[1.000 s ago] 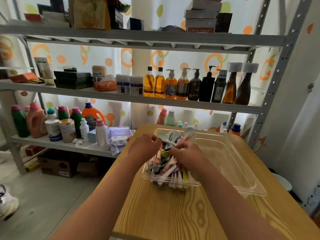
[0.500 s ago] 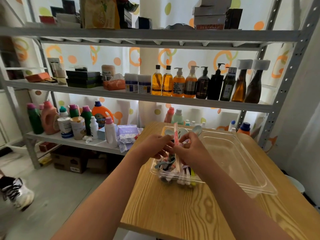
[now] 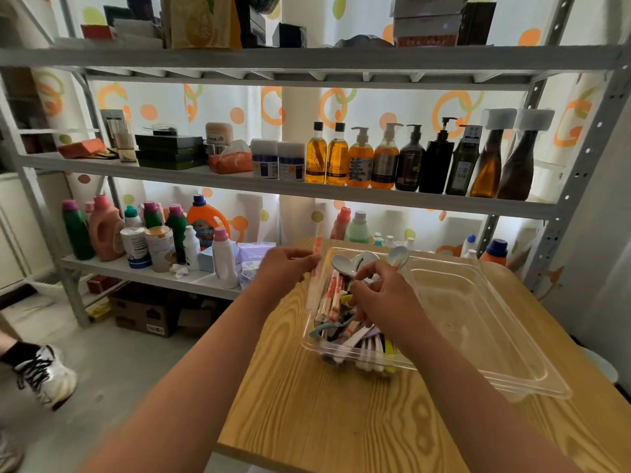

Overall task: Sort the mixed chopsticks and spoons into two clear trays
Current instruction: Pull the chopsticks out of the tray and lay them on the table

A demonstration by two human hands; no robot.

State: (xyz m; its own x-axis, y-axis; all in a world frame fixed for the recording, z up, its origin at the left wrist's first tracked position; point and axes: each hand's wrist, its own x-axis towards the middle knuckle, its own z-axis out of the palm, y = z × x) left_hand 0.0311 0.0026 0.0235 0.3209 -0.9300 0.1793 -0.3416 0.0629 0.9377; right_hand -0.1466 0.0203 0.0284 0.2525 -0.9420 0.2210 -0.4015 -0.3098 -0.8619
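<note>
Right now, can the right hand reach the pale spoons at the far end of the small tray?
Probably yes. The right hand is just in front of the pale spoons, which lie uncovered on top of the pile; nothing stands between them.

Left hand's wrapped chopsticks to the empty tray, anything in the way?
Yes. The right hand, reaching into the pile, and the propped-up spoons sit between the wrapped chopsticks in the left hand and the empty tray on the right.
</note>
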